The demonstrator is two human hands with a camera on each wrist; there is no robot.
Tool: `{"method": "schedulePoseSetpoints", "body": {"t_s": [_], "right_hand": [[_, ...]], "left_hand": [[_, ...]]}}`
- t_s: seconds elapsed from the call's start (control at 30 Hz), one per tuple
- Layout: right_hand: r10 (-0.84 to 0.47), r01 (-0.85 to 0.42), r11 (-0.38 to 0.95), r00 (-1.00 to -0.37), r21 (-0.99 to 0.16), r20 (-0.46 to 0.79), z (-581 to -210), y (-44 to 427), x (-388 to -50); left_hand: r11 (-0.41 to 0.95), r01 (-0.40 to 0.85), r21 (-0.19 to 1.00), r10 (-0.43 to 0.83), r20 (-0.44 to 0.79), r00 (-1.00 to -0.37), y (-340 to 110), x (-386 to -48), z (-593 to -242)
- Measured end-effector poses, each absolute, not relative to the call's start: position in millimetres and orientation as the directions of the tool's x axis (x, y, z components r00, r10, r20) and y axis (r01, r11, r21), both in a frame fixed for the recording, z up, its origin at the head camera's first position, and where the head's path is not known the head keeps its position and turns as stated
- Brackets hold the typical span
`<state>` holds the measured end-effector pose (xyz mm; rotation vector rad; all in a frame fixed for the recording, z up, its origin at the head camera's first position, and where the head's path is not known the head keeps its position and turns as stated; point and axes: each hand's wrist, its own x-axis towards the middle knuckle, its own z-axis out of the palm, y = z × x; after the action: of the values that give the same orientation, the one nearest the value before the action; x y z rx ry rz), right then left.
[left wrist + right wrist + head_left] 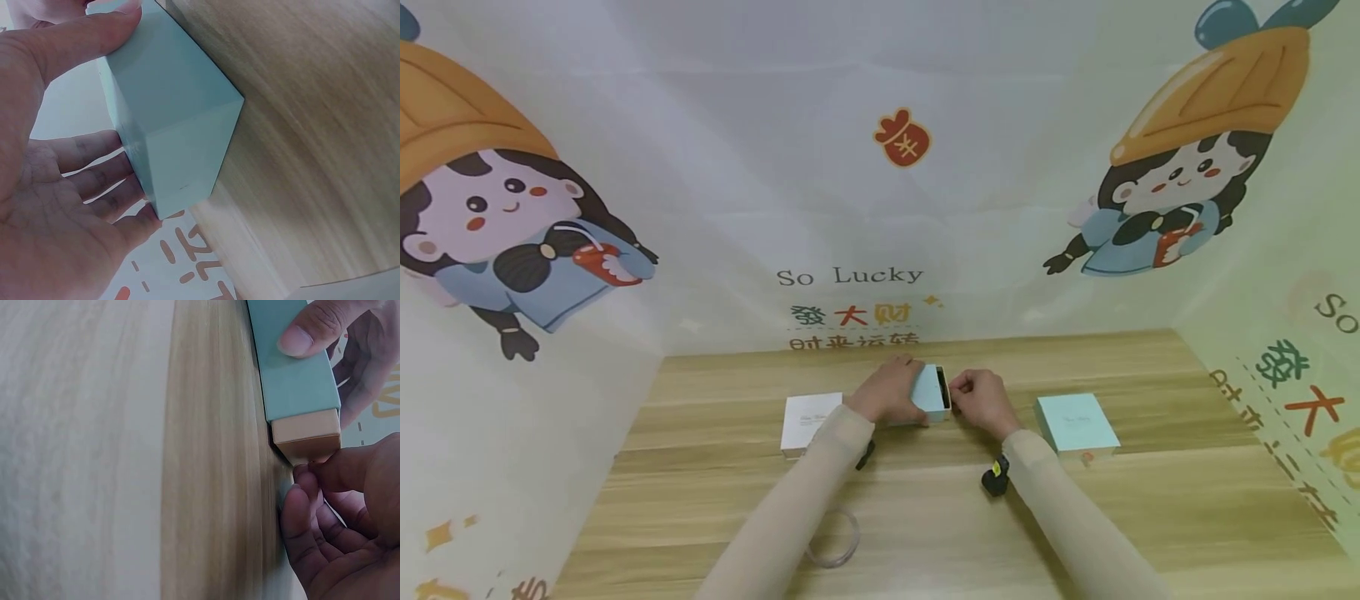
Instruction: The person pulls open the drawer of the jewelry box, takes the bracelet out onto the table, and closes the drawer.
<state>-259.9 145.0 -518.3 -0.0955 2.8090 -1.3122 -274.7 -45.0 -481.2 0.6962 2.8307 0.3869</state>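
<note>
Left hand (891, 392) grasps a pale-blue rectangular box (929, 390) between thumb and fingers, towards twelve o'clock on the wood-grained worktop (925, 533); right hand (985, 402) pinches the end of its peach inner drawer (306, 428), which juts towards three o'clock. From that box, a white box (808, 417) sits near nine o'clock, a translucent ring (856, 537) at seven, a turquoise square box (1077, 422) near three.

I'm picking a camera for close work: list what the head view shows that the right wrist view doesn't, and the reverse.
Only the head view: the white box, the unheld blue box, the ring, the sleeves and the tray's dark inside.

Only the right wrist view: the tray's brown outer end.

Both: the left hand gripping the held box, the right hand at its tray, and the table.
</note>
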Motion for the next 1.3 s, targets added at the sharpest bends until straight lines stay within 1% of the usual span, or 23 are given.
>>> {"method": "schedulePoseSetpoints", "body": {"t_s": [0.23, 0.5, 0.77, 1.03, 1.3], "right_hand": [[-0.095, -0.077, 0.656, -0.995, -0.751, 0.020, -518.6, 148.5, -261.3], [-0.115, -0.090, 0.692, -0.993, -0.716, 0.015, -512.8, 156.8, -261.0], [-0.105, -0.053, 0.709, -0.994, -0.704, -0.032, -510.3, 163.4, -260.5], [-0.095, -0.034, 0.721, -0.994, -0.692, -0.050, -508.3, 167.6, -262.0], [-0.117, -0.029, 0.732, -0.990, -0.681, -0.083, -503.4, 174.7, -263.1]], "left_hand": [[0.854, 0.415, 0.314, 0.474, -0.143, -0.869, -47.3, -276.5, -483.3], [0.854, 0.419, 0.306, 0.471, -0.118, -0.874, -47.8, -276.9, -486.1], [0.851, 0.416, 0.321, 0.473, -0.120, -0.873, -48.0, -275.7, -483.9], [0.853, 0.406, 0.328, 0.468, -0.137, -0.873, -47.3, -275.5, -482.6], [0.856, 0.398, 0.329, 0.462, -0.141, -0.876, -47.1, -274.4, -481.1]]}}
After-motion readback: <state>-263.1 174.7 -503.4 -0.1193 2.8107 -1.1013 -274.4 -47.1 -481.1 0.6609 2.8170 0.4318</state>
